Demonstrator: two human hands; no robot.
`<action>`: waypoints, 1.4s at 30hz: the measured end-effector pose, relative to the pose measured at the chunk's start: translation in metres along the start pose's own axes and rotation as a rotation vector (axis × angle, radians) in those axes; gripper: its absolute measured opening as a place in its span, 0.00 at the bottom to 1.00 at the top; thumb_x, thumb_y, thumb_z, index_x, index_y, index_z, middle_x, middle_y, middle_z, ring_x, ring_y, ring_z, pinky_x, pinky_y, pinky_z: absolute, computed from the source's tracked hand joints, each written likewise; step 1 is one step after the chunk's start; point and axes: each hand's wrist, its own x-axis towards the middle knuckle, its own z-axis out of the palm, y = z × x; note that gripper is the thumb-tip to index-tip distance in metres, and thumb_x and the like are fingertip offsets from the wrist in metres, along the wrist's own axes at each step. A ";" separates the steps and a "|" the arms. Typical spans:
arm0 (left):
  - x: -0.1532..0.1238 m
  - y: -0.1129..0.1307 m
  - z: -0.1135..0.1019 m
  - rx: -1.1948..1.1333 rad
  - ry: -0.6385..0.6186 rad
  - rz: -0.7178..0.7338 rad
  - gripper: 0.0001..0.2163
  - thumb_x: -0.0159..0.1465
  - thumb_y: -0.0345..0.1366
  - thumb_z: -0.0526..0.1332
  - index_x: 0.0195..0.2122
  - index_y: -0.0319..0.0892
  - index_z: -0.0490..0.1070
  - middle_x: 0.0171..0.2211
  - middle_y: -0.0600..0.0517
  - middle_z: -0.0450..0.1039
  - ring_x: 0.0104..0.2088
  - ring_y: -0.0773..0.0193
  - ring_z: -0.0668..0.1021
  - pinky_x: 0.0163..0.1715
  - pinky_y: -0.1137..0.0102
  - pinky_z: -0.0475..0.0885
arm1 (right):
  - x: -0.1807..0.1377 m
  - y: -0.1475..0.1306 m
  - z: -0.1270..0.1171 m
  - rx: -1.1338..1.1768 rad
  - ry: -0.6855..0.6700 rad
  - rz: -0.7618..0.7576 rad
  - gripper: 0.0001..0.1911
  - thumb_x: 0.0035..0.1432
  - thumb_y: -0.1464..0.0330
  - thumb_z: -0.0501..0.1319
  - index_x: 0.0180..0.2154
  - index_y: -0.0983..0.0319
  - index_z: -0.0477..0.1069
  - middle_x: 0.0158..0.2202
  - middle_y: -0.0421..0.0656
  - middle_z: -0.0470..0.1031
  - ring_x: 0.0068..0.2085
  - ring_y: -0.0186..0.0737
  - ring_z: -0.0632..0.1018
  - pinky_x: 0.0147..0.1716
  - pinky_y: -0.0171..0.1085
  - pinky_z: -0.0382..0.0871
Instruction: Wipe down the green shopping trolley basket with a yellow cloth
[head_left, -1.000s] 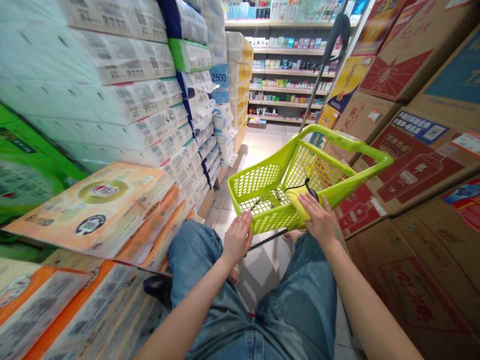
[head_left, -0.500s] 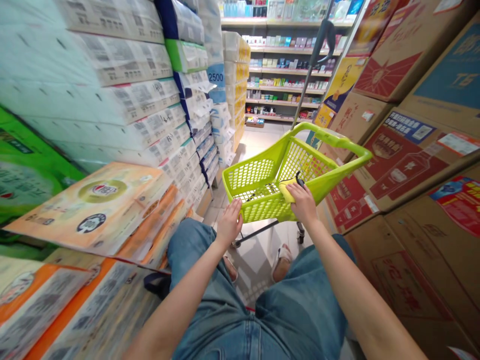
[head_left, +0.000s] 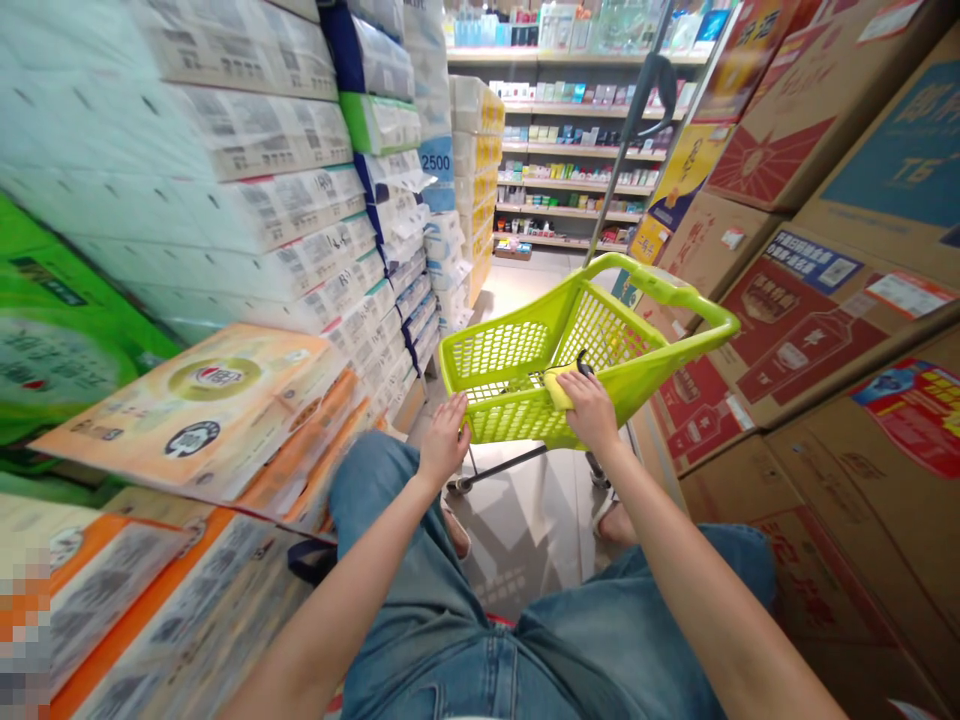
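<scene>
A lime-green wheeled shopping basket (head_left: 525, 350) stands in a narrow aisle in front of me, tilted, with its long dark pull handle (head_left: 637, 120) rising to the upper right. My left hand (head_left: 444, 440) rests on the basket's near rim, fingers curled over the edge. My right hand (head_left: 594, 410) grips the near right corner of the rim, covering a yellow item with a black part (head_left: 561, 385) there. The basket looks empty inside. My legs in blue jeans fill the lower middle.
Stacked packs of tissue and paper goods (head_left: 262, 210) wall the left side. Brown and red cardboard cartons (head_left: 810, 320) are stacked on the right. Tiled floor (head_left: 525, 520) runs ahead to shelves of small goods (head_left: 570, 150) at the far end.
The basket has rolled forward, away from me, and sits lower in view. Both hands went with it and my arms have stretched out. My feet have stepped forward.
</scene>
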 end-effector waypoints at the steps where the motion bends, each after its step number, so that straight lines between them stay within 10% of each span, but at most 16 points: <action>1: 0.000 0.000 0.000 0.001 -0.004 -0.003 0.26 0.66 0.28 0.53 0.66 0.38 0.58 0.64 0.43 0.64 0.66 0.56 0.65 0.66 0.56 0.61 | -0.002 0.000 0.001 0.002 0.004 -0.003 0.32 0.49 0.78 0.54 0.58 0.64 0.69 0.60 0.46 0.72 0.63 0.46 0.68 0.67 0.48 0.54; 25: -0.012 0.012 -0.006 -0.066 0.004 -0.034 0.30 0.65 0.26 0.52 0.70 0.42 0.50 0.66 0.44 0.61 0.67 0.57 0.62 0.65 0.55 0.62 | -0.021 -0.014 0.013 0.083 0.185 0.087 0.34 0.49 0.79 0.52 0.58 0.61 0.69 0.60 0.45 0.73 0.64 0.46 0.69 0.66 0.51 0.55; 37: -0.021 0.023 -0.014 -0.061 -0.064 -0.046 0.32 0.64 0.27 0.52 0.70 0.40 0.48 0.68 0.42 0.56 0.69 0.54 0.57 0.66 0.51 0.60 | -0.012 -0.150 0.064 0.209 0.168 -0.088 0.35 0.53 0.78 0.53 0.63 0.60 0.63 0.60 0.47 0.72 0.63 0.47 0.70 0.66 0.50 0.55; 42: -0.021 0.024 -0.016 -0.031 -0.059 -0.046 0.31 0.65 0.26 0.51 0.70 0.40 0.47 0.68 0.44 0.57 0.69 0.58 0.58 0.66 0.54 0.60 | -0.021 -0.117 0.040 0.145 0.031 -0.214 0.35 0.53 0.79 0.52 0.63 0.59 0.63 0.64 0.43 0.67 0.66 0.42 0.66 0.70 0.48 0.44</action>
